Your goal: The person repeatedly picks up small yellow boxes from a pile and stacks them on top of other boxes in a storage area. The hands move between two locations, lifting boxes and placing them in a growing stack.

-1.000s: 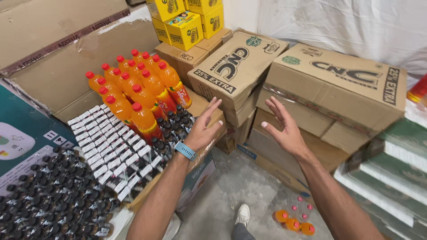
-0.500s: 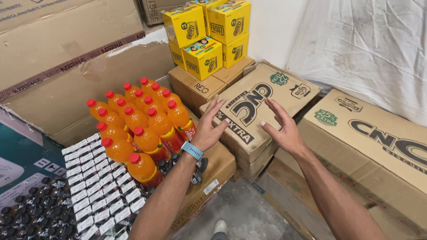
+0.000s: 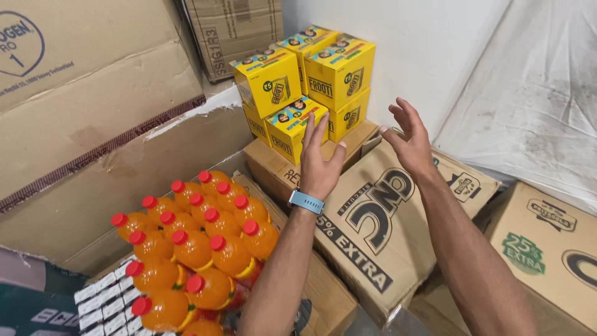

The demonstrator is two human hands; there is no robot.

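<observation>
Hands, left hand (image 3: 320, 163) and right hand (image 3: 407, 138), spread near yellow cartons (image 3: 311, 84).

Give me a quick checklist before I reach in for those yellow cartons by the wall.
1. Left hand empty, fingers spread: ok.
2. Right hand empty, open: ok.
3. Yellow cartons free of either hand: ok, none touched yet.
4. Stack sits square: not ok, the front carton is skewed.
5. Brown box beneath sound: cannot tell, mostly hidden.
6. Orange bottles clear of the left forearm: ok, close beside it.
</observation>
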